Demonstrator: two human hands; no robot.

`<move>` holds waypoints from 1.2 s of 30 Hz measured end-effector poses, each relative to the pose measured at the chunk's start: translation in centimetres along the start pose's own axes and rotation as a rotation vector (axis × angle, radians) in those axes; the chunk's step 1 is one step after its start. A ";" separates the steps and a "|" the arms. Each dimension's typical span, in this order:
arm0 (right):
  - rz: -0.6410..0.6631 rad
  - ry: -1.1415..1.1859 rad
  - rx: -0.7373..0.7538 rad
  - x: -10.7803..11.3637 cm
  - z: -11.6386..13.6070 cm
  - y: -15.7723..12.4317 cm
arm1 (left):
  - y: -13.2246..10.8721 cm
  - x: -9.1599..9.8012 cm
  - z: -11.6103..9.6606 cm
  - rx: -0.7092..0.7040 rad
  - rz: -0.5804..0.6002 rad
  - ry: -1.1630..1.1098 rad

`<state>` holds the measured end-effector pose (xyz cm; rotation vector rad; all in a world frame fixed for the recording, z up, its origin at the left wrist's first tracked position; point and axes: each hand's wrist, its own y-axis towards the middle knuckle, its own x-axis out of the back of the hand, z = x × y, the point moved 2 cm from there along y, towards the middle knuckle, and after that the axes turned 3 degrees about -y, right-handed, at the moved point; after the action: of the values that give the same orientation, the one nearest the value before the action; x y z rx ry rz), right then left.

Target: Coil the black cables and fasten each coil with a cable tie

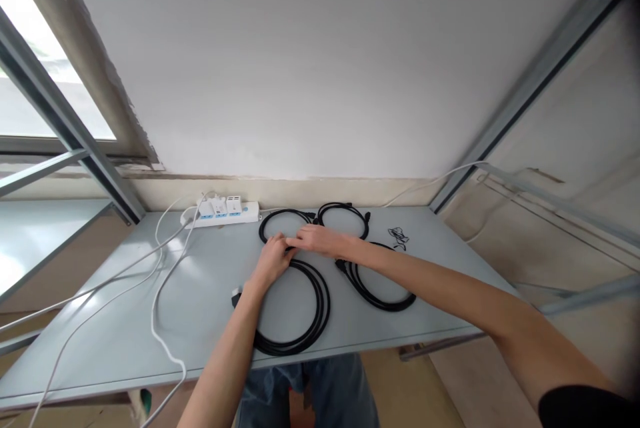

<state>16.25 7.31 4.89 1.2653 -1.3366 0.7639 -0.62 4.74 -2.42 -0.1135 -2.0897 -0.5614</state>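
Four coils (324,295) are formed; among them, the left hand (275,252) and right hand (316,240) are narrowly curled, any hold unclear. Ties (399,235), rightward of both, seem unused.

A black cable (323,311) lies coiled flat on the pale counter (205,288) before us, its smooth loops forming a wide, open ring close to the front edge. Along the right the strands fan slightly apart; at the near side they bunch together. We have its far side pinched in our left hand (275,253), where our right hand (315,240) meets it, hiding the detail. Our left forearm (235,341) covers the ring's left side.
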 end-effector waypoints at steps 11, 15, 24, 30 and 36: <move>0.109 0.509 -0.775 -0.8 -1.1 0.8 | 0.0 0.4 -0.8 -0.092 0.098 0.020; 0.186 0.968 -1.180 -2.1 -2.4 0.6 | -0.1 0.5 -0.7 -0.123 0.108 0.072; 0.112 1.227 -1.233 -3.9 -2.6 -0.8 | -0.1 0.5 -0.7 -0.118 0.082 0.162; -0.186 1.089 -0.921 -5.1 -1.3 -1.6 | 0.1 0.4 -0.5 -0.094 0.089 0.142; -0.318 0.529 -0.456 -5.0 0.9 -2.4 | 0.1 0.2 -0.4 -0.071 0.072 0.117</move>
<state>17.49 7.19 -0.56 0.8054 -0.7903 0.4824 -0.39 4.69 -2.09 -0.1915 -1.9446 -0.5851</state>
